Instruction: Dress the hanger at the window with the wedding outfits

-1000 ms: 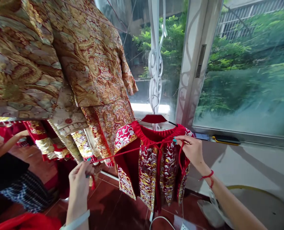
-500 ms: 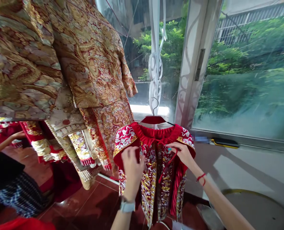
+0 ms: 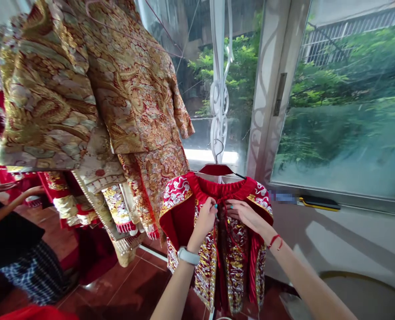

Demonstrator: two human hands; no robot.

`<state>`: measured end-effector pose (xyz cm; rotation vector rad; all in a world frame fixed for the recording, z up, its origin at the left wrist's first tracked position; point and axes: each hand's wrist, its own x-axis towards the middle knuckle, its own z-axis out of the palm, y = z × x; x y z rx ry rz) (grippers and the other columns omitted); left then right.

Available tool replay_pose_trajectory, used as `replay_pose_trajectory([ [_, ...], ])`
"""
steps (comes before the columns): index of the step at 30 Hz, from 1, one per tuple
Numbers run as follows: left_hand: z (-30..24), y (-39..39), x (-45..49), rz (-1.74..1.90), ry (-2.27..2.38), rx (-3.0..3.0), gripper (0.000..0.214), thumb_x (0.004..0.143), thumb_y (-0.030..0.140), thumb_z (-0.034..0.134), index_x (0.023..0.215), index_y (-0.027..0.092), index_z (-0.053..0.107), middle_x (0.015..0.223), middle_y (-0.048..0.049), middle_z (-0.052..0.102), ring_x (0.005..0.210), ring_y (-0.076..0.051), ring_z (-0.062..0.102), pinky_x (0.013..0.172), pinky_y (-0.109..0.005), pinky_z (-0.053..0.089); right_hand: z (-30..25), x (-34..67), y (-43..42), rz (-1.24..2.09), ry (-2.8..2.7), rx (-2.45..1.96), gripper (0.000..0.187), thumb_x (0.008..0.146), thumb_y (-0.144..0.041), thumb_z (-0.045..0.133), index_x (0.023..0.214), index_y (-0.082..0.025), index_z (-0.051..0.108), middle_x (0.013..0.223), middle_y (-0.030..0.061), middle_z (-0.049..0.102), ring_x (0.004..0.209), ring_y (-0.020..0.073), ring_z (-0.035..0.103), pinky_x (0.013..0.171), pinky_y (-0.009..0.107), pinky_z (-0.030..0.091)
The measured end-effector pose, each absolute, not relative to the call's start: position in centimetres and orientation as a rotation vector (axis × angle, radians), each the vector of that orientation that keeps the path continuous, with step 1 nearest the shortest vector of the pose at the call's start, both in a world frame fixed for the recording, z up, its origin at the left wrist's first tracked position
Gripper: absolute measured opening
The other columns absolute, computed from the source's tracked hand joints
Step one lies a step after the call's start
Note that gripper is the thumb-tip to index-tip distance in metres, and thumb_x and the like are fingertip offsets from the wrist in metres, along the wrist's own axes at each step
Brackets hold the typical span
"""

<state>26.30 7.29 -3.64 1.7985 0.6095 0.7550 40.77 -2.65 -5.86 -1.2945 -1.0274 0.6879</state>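
Observation:
A red jacket point(image 3: 235, 262) with silver and gold embroidery hangs on a dark red hanger point(image 3: 217, 169), its front parted down the middle. Over its shoulders lies a stiff embroidered collar piece point(image 3: 179, 191) with a gathered red neckband. At the neck opening, my left hand point(image 3: 204, 222) is closed in a pinch, with a red tie cord point(image 3: 226, 229) at the throat between both hands. My right hand point(image 3: 246, 214) bears on the other side of the opening, fingertips at the cord's upper end. The fingers partly hide just what each one grips.
Gold embroidered garments point(image 3: 140, 98) hang close on the left. Behind the jacket stands a white scrollwork post point(image 3: 219, 93) before a window. A black and yellow object point(image 3: 319, 203) lies on the sill. Another person's arm point(image 3: 14, 204) shows at far left.
My left hand has moved right and up from the collar flap to the neck opening and closed. My right hand has shifted slightly left, towards it. The view has turned a little left.

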Motion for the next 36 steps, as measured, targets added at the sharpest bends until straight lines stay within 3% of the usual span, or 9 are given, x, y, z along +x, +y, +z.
replay_pose_trajectory([
  [3,-4.0,8.0,26.6,0.668,0.566,1.685,0.023,0.083,0.036,0.054,0.068,0.022,0.043,0.051,0.0093,0.036,0.043,-0.008,0.033,0.044,-0.021,0.025,-5.3,39.9,-1.4,0.553,-1.006,-1.412,0.029,0.083,-0.044,0.057,0.072,-0.017,0.061,0.057,-0.0012,0.057,0.048,0.0111,0.048,0.046,0.024,0.041],
  [7,-3.2,8.9,25.2,0.674,0.516,1.545,0.046,0.073,0.055,0.064,0.059,0.022,0.036,0.047,0.0115,0.024,0.041,-0.005,0.020,0.042,-0.021,0.014,-3.5,40.7,-2.4,0.458,-1.112,-1.456,0.030,0.075,-0.042,0.067,0.059,-0.018,0.058,0.055,-0.0034,0.052,0.052,0.0103,0.043,0.050,0.023,0.036],
  [13,-2.3,9.6,22.6,0.696,0.470,1.405,0.052,0.065,0.053,0.074,0.059,0.021,0.034,0.051,0.0121,0.020,0.044,-0.003,0.016,0.044,-0.021,0.011,-3.4,41.5,-5.4,0.325,-1.116,-1.511,0.037,0.083,-0.049,0.058,0.062,-0.019,0.060,0.053,-0.0021,0.050,0.050,0.0118,0.043,0.048,0.025,0.033],
  [16,-2.6,9.5,22.2,0.675,0.469,1.366,0.052,0.064,0.052,0.075,0.058,0.021,0.034,0.049,0.0126,0.020,0.044,-0.003,0.015,0.043,-0.021,0.009,-4.6,41.5,-6.0,0.324,-1.096,-1.521,0.038,0.084,-0.051,0.057,0.064,-0.019,0.063,0.055,0.0001,0.055,0.053,0.0147,0.051,0.049,0.026,0.039],
  [20,-2.4,8.6,22.3,0.596,0.452,1.339,0.046,0.067,0.049,0.073,0.060,0.021,0.038,0.049,0.0122,0.022,0.043,-0.003,0.018,0.043,-0.020,0.009,-4.3,41.8,-6.0,0.434,-1.291,-1.497,0.026,0.085,-0.043,0.059,0.086,-0.020,0.072,0.072,0.0028,0.066,0.072,0.0189,0.063,0.064,0.028,0.048],
  [23,-2.2,7.9,22.8,0.523,0.438,1.319,0.047,0.069,0.051,0.071,0.059,0.021,0.037,0.048,0.0124,0.022,0.041,-0.002,0.015,0.042,-0.020,0.007,-3.5,41.6,-5.5,0.614,-1.310,-1.440,0.029,0.085,-0.042,0.057,0.097,-0.018,0.070,0.064,0.0001,0.060,0.058,0.0154,0.059,0.054,0.027,0.047],
  [27,-2.3,7.5,23.5,0.469,0.434,1.283,0.052,0.069,0.057,0.070,0.055,0.022,0.034,0.044,0.0125,0.022,0.038,-0.002,0.015,0.041,-0.021,0.006,-2.7,40.8,-4.5,0.656,-1.214,-1.419,0.032,0.086,-0.046,0.054,0.090,-0.017,0.067,0.065,-0.0007,0.058,0.052,0.0120,0.052,0.047,0.023,0.040],
  [32,-2.7,8.2,23.2,0.592,0.438,1.228,0.058,0.067,0.054,0.073,0.054,0.022,0.027,0.043,0.0123,0.022,0.039,-0.001,0.015,0.040,-0.020,0.007,-2.9,40.6,-4.0,0.397,-1.217,-1.500,0.027,0.081,-0.041,0.060,0.072,-0.016,0.065,0.068,0.0007,0.061,0.063,0.0140,0.052,0.060,0.026,0.039],
  [36,-3.6,8.4,22.6,0.602,0.436,1.179,0.055,0.066,0.048,0.075,0.053,0.022,0.028,0.043,0.0125,0.022,0.039,-0.001,0.015,0.039,-0.019,0.007,-4.3,40.2,-4.3,0.323,-1.089,-1.552,0.031,0.080,-0.043,0.058,0.065,-0.017,0.062,0.063,0.0021,0.061,0.062,0.0168,0.053,0.062,0.029,0.039],
])
